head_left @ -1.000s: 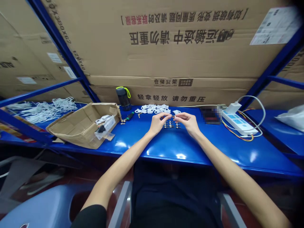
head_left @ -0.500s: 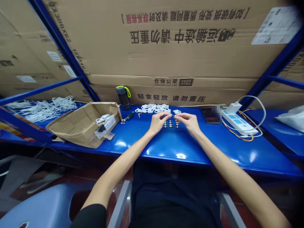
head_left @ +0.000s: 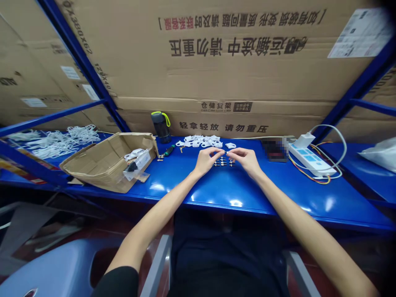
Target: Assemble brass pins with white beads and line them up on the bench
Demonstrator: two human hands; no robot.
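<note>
My left hand (head_left: pixel 206 161) and my right hand (head_left: pixel 246 161) meet above the middle of the blue steel shelf (head_left: pixel 235 192). Their fingertips pinch a tiny metal part (head_left: pixel 226 153) between them, though the fingers mostly hide it. Just below my hands lie neat rows of small metal terminals (head_left: pixel 223 163). Behind them is a heap of white plastic clips (head_left: pixel 199 142), with one separate white clip (head_left: pixel 230 145) nearer my right hand.
To the left stand an open cardboard box (head_left: pixel 108 165) holding white parts, a dark water bottle (head_left: pixel 161 128) and a green-handled tool (head_left: pixel 169 150). White cord bundles (head_left: pixel 58 142) lie far left. A power strip (head_left: pixel 311 161) with coloured wires lies right. Large cartons fill the back.
My hands have drawn slightly closer together, with the left fingertips moving right toward the small metal part. The objects on the shelf have not visibly moved.
</note>
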